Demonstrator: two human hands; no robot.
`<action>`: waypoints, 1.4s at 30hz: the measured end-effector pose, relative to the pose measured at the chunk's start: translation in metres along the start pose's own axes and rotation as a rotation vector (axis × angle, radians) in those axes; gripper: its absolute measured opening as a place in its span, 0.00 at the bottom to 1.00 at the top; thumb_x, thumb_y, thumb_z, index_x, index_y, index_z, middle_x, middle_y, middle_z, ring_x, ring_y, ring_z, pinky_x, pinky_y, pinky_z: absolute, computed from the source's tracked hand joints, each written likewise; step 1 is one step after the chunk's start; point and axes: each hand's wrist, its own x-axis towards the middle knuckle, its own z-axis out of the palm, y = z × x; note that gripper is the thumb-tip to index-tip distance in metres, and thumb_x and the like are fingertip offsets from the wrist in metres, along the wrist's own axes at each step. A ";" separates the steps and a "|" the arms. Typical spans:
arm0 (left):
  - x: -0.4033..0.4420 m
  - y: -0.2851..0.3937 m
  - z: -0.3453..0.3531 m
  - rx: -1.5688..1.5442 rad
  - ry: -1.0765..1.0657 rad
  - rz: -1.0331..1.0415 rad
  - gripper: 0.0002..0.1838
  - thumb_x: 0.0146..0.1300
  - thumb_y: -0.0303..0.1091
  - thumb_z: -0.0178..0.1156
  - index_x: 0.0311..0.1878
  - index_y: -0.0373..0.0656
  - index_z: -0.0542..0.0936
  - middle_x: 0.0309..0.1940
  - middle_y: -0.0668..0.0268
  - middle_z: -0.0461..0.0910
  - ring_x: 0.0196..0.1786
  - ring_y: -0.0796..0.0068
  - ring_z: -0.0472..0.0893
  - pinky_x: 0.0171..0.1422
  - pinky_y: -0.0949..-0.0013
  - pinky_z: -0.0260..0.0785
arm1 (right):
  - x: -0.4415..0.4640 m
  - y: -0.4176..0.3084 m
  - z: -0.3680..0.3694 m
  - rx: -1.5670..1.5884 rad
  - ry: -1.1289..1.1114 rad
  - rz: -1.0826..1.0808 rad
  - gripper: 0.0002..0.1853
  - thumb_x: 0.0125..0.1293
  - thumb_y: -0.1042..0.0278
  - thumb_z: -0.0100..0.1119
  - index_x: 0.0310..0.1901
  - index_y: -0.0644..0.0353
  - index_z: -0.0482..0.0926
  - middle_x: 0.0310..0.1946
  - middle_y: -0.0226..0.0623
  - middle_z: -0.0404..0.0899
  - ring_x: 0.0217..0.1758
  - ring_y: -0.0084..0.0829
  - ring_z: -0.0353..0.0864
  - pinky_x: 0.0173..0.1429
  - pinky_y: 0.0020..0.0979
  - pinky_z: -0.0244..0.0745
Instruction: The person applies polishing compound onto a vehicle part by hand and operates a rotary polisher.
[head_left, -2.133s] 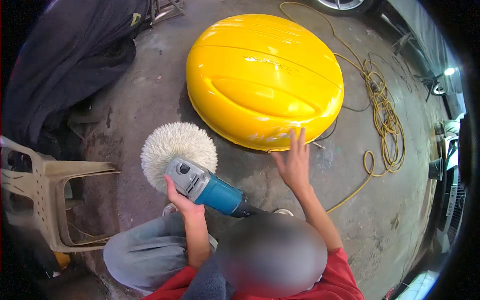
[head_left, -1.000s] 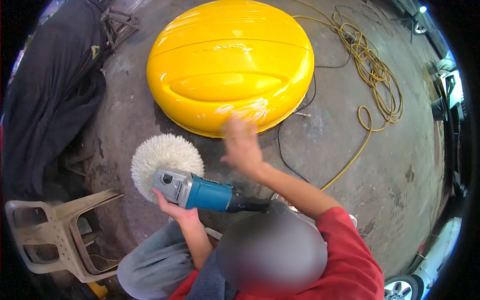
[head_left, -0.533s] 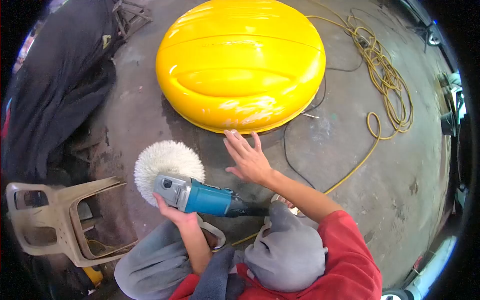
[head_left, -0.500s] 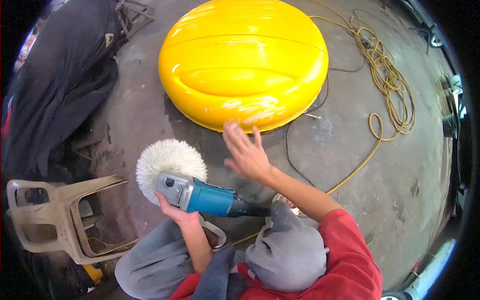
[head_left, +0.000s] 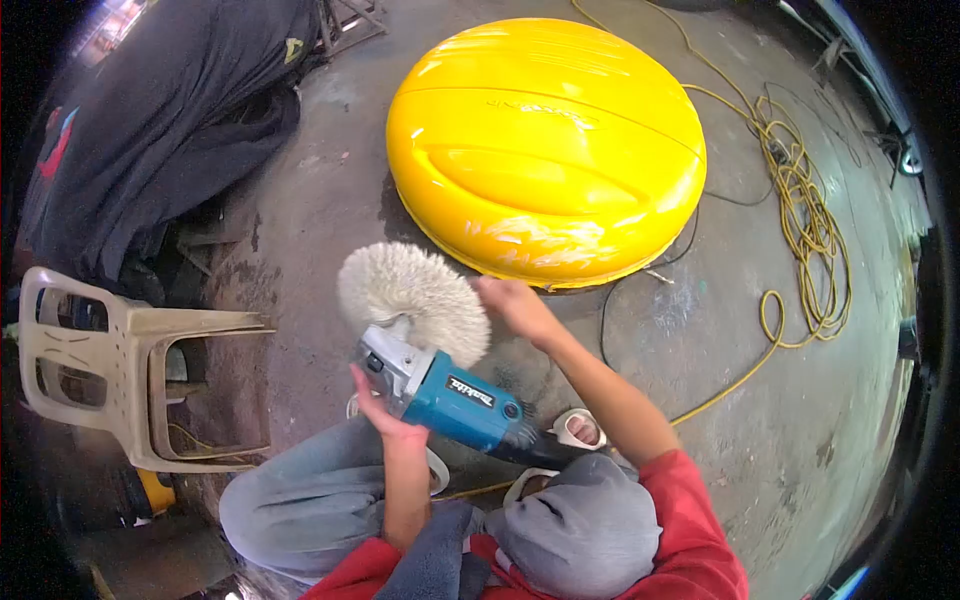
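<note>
The blue polisher (head_left: 460, 405) was held low over the floor (head_left: 330, 210) by the left grip (head_left: 392, 410), which was cupped closed against its silver head, while its white pad (head_left: 425, 295) was tilted upward. The right grip (head_left: 518, 308) was raised beside the pad's right edge, its fingers partly curled and blurred; whether the pad was being touched or pinched could not be told. Beyond both, a yellow cover (head_left: 545, 150) was set on the floor, its near side streaked with white smears (head_left: 550, 240). A plastic chair (head_left: 130, 340) was placed at the left, and a yellow cord (head_left: 808, 215) was heaped at the right.
</note>
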 end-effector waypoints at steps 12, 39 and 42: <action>0.002 -0.052 0.019 -0.064 -0.081 -0.240 0.36 0.69 0.64 0.45 0.68 0.46 0.68 0.57 0.54 0.77 0.57 0.55 0.78 0.62 0.50 0.71 | -0.066 -0.031 -0.024 0.604 -0.126 0.039 0.47 0.68 0.25 0.35 0.73 0.62 0.57 0.71 0.42 0.63 0.73 0.37 0.62 0.76 0.39 0.54; -0.033 -0.181 0.095 0.211 -0.070 -0.419 0.34 0.70 0.59 0.52 0.65 0.39 0.69 0.60 0.61 0.75 0.61 0.65 0.75 0.68 0.62 0.65 | -0.305 0.061 -0.048 -0.557 0.698 0.255 0.52 0.37 0.66 0.81 0.67 0.59 0.60 0.50 0.53 0.80 0.55 0.52 0.80 0.57 0.42 0.74; -0.028 -0.191 0.105 0.331 -0.076 -0.395 0.34 0.71 0.57 0.52 0.66 0.36 0.68 0.62 0.61 0.74 0.63 0.68 0.73 0.69 0.66 0.62 | -0.304 0.072 -0.051 -0.481 0.698 0.189 0.51 0.41 0.65 0.79 0.68 0.52 0.58 0.51 0.53 0.80 0.56 0.57 0.78 0.56 0.45 0.75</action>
